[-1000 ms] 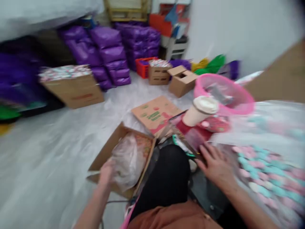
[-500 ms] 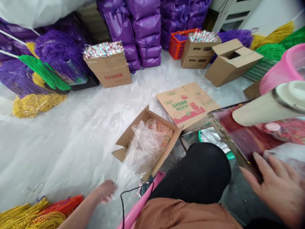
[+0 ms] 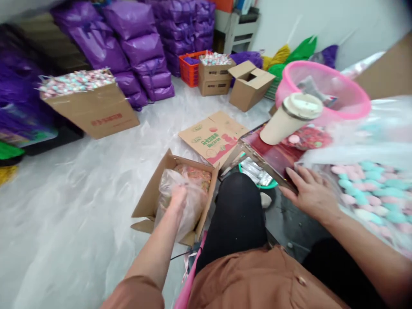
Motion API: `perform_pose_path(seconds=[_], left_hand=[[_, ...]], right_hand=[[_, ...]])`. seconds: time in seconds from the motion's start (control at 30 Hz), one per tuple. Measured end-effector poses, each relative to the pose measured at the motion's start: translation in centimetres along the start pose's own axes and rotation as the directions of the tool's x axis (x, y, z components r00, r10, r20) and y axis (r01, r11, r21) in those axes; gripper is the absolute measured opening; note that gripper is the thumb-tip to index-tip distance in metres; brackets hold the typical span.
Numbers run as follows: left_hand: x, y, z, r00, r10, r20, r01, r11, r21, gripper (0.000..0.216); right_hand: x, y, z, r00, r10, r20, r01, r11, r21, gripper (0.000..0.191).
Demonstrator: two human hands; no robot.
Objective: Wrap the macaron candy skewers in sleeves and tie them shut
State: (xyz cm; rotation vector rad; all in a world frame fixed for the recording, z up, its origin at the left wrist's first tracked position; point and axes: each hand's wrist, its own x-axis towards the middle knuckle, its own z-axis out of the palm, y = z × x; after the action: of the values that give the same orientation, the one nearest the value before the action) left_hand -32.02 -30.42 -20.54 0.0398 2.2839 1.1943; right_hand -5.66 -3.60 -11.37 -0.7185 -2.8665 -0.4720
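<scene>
My left hand (image 3: 178,196) is down inside an open cardboard box (image 3: 146,189), fingers closed on the clear plastic bag (image 3: 189,208) that lines it. Reddish, speckled small pieces (image 3: 200,175) show through at the box's far side; what they are I cannot make out. My right hand (image 3: 310,189) lies on the edge of a low table with a dark red top (image 3: 270,155), its fingers spread and gripping nothing. Just beyond those fingers a cream lidded cup (image 3: 286,122) leans to the right. Clear plastic holding pink and blue sweets (image 3: 375,193) lies to the right of that hand.
A flat Macaron carton (image 3: 214,135) lies past the box. Farther back stand a carton of wrapped sweets (image 3: 93,107), purple sacks (image 3: 144,51), an orange crate (image 3: 189,71) and an open carton (image 3: 249,88). A pink basket (image 3: 341,103) stands behind the cup. A green-rimmed tub (image 3: 268,185) sits below the table.
My left hand has moved from beside the box into it and closed on the plastic bag. My right hand stays at the table edge. The view has swung to the right.
</scene>
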Motion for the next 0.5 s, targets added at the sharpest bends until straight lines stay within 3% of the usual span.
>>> perform_pose_path(seconds=[0.1,0.17,0.27,0.33,0.4,0.5], left_hand=[[-0.5,0.6,1.0,0.995,0.045,0.089,-0.041,0.998,-0.044,0.03],[-2.4,0.4,3.0,0.973,0.102,0.207,-0.085,0.992,-0.088,0.035],[-5.8,0.2,6.8,0.893,0.203,0.402,-0.152,0.976,-0.157,0.036],[-6.8,0.5,8.3,0.835,0.231,0.499,-0.16,0.97,-0.182,0.039],[-6.3,1.1,7.9,0.777,0.226,0.587,-0.144,0.972,-0.183,0.042],[-3.7,2.5,5.0,0.715,0.188,0.673,-0.122,0.982,-0.144,0.045]], right_hand=[[0.2,-0.1,0.0,1.0,0.02,0.02,-0.02,1.0,0.016,0.051],[0.2,-0.2,-0.1,0.999,0.021,0.036,-0.022,1.0,0.01,0.052],[0.2,-0.2,-0.1,0.999,0.018,0.048,-0.018,1.0,-0.007,0.053],[0.2,-0.1,-0.1,0.999,0.018,0.05,-0.018,1.0,-0.004,0.053],[0.0,0.0,0.0,0.999,0.026,0.048,-0.027,1.0,0.013,0.053],[-0.1,0.3,0.1,0.998,0.048,0.039,-0.05,0.997,0.05,0.056]])
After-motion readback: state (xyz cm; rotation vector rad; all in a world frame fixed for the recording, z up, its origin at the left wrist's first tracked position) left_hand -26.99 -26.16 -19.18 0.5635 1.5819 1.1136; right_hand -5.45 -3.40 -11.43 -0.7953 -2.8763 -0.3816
